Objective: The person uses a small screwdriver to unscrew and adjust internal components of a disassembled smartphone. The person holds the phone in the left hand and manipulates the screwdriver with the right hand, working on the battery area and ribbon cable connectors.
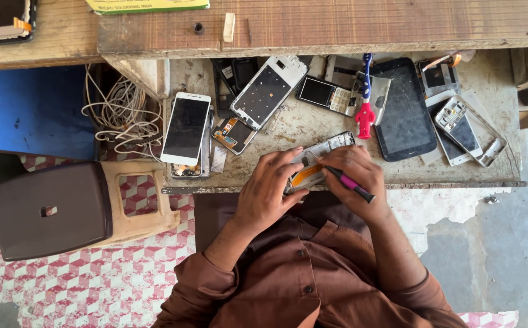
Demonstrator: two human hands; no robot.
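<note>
1. The left hand (270,191) grips an opened smartphone (320,159) at the desk's near edge, fingers curled round its lower end to steady it.
2. The right hand (358,173) is closed round a pink-handled screwdriver (349,182), its tip pressed into the phone's exposed inside near the middle.
3. The phone's back is already off: an orange strip and bare frame show. Judging by that, the opening is done and work on the inner parts is under way; the phone remains unassembled.
4. The worn, scratched desk (507,121) carries much else: a white smartphone (186,129) near its left edge, a bare phone frame (269,91) further back, a small keypad phone (327,94), a toothbrush in a red holder (366,97), a dark tablet (405,109) and more phone frames (467,130) toward the right edge.
5. A tangle of white cable (121,115) hangs off the desk's left side.
6. A wooden shelf (337,27) runs along the back.
7. A brown plastic stool (63,209) stands on a red-and-white patterned floor (94,285); bare concrete lies to the right.
</note>
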